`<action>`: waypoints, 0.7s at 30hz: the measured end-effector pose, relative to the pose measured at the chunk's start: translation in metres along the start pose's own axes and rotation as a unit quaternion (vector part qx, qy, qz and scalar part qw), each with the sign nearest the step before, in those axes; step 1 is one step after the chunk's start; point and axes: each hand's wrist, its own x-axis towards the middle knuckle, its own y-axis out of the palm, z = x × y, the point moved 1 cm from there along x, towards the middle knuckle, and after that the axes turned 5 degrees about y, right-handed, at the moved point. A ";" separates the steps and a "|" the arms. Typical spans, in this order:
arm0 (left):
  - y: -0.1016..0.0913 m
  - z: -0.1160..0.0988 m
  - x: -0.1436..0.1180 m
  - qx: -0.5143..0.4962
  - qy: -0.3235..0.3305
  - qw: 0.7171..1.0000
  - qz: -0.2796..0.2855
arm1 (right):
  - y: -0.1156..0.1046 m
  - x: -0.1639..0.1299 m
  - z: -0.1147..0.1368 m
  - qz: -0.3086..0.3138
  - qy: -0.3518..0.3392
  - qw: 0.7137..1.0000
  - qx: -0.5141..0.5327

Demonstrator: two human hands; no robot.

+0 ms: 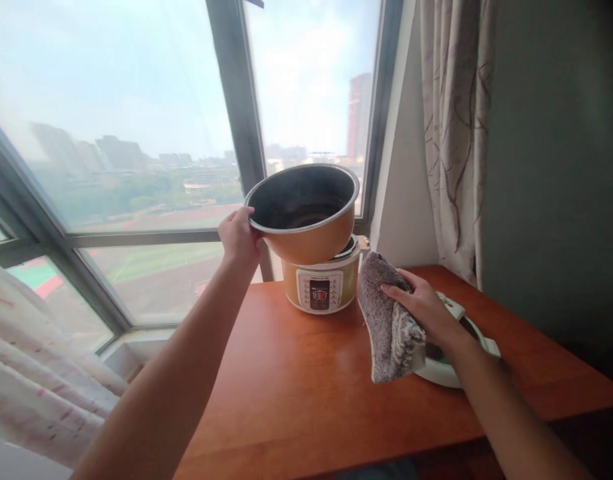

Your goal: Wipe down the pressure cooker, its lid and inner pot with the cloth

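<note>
My left hand (241, 239) grips the rim of a rice cooker's inner pot (309, 240), its thumb over the edge. Dark inside and golden outside, the pot is tilted slightly and raised over the cooker body (291, 287). That body stands on the table with its control panel facing me and its top partly hidden by the pot. To the right, my right hand (421, 303) is closed around a folded grey-brown cloth (379, 327), held above the table. Beneath that hand and forearm, the cooker's lid (443, 375) lies on the wood, partly covered from sight.
The reddish-brown wooden table (286, 393) reaches back to tall windows with a dark frame (236, 100). One patterned curtain (456, 133) hangs at the right, another curtain (31, 373) at the lower left. A dark wall (551, 167) rises beyond the table's right side.
</note>
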 end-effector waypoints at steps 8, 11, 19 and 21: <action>0.045 0.056 0.028 0.010 0.004 1.000 -0.015 | 0.039 -0.003 0.003 0.020 -0.221 0.915 -0.336; 0.053 0.071 0.034 0.026 -0.009 0.999 -0.018 | 0.056 -0.007 -0.001 0.039 -0.190 0.904 -0.381; 0.052 0.088 0.036 0.031 -0.053 0.998 0.010 | 0.079 0.001 -0.013 0.060 -0.065 0.976 -0.200; 0.052 0.091 0.035 0.029 -0.070 0.997 0.021 | 0.088 0.001 -0.016 0.093 -0.010 0.993 -0.068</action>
